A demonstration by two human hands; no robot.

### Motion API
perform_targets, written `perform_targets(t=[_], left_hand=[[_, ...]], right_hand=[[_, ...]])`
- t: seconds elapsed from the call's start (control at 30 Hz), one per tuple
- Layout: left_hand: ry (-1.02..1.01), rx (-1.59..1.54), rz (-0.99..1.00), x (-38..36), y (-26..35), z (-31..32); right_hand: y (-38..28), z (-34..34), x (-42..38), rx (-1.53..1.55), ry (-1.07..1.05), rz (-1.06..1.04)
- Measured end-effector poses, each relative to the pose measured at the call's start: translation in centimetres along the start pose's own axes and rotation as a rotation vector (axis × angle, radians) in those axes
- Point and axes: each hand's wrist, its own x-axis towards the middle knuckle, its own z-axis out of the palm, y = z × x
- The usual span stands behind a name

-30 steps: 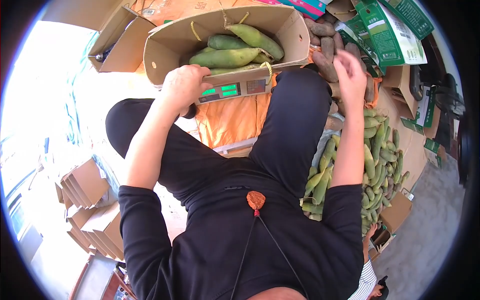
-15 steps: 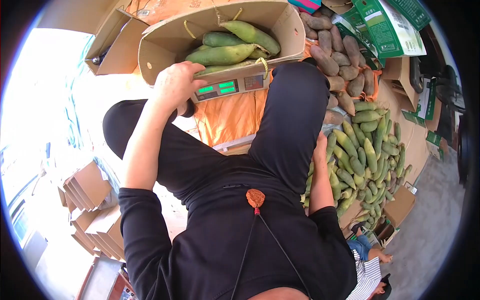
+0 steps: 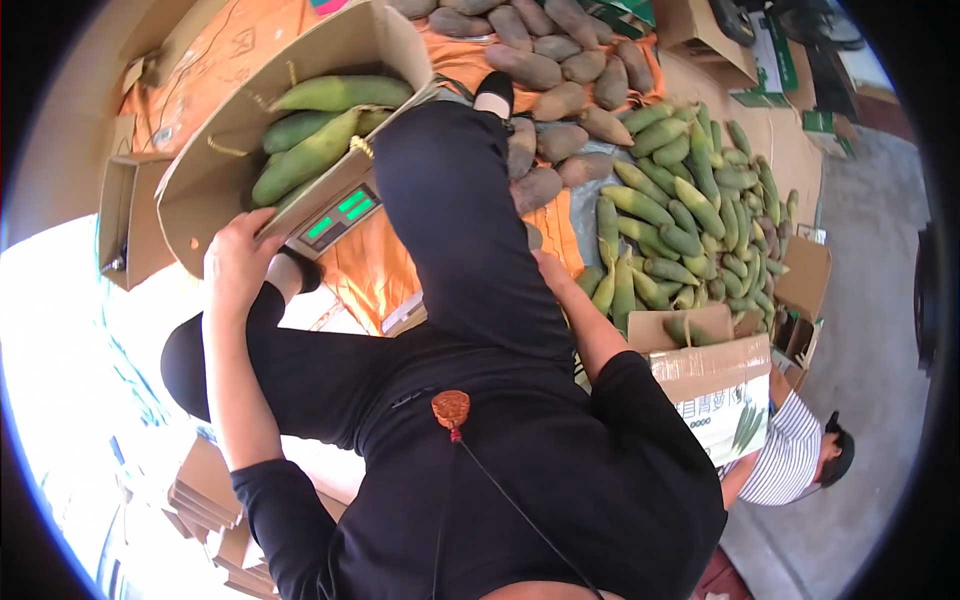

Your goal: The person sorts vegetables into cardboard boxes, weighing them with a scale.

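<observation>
An open cardboard box [image 3: 330,42] with rope loops holds several long green radishes [image 3: 305,155]. It rests on a digital scale [image 3: 335,220] with lit green figures. My left hand [image 3: 240,262] is at the box's near left corner, its fingers bent over the rim and gripping it. Beside my bent knee, my right hand [image 3: 548,272] is mostly hidden; its fingers do not show. Close to it lie a heap of green radishes [image 3: 690,215] and a pile of brownish-red roots [image 3: 560,100].
At the right, a person in a striped shirt [image 3: 785,450] is beside a printed carton [image 3: 710,390]. Folded cardboard [image 3: 205,485] is stacked at the lower left. A smaller open box [image 3: 145,195] stands left of the scale. Orange sheeting [image 3: 375,265] lies under the scale.
My view has turned right, so the box and scale appear farther left and tilted. The printed carton has come into view near the person at right. My left hand remains at the box.
</observation>
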Motion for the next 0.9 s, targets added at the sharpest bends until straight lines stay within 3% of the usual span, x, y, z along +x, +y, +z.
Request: perform_targets(t=[0.07, 0.1, 0.13, 0.2, 0.3, 0.5, 0.73, 0.9], left_hand=[[-0.02, 0.028, -0.014, 0.1, 0.6, -0.1], [-0.034, 0.053, -0.048, 0.2, 0.8, -0.1], [-0.038, 0.057, -0.04, 0.2, 0.9, -0.1], [-0.055, 0.039, -0.067, 0.4, 0.5, 0.0], [-0.057, 0.068, -0.072, 0.5, -0.2, 0.5], [-0.092, 0.13, -0.053, 0.4, 0.7, 0.1], [-0.104, 0.12, -0.057, 0.6, 0.4, 0.3], [-0.114, 0.128, -0.095, 0.7, 0.8, 0.3]], right_hand=[[4.5, 3.8, 0.9, -0.009, -0.07, -0.184], [2.7, 2.6, -0.1, 0.073, -0.151, -0.07], [5.0, 4.1, 0.7, 0.08, -0.146, -0.065], [11.6, 9.0, 3.6, -0.043, -0.187, -0.252], [1.8, 1.9, 0.8, 0.097, -0.136, -0.125], [-4.5, -3.5, 1.5, 0.075, 0.12, -0.009], [-1.2, -3.2, 0.3, -0.229, 0.098, 0.19], [1.9, -3.0, -1.1, -0.241, 0.045, 0.259]])
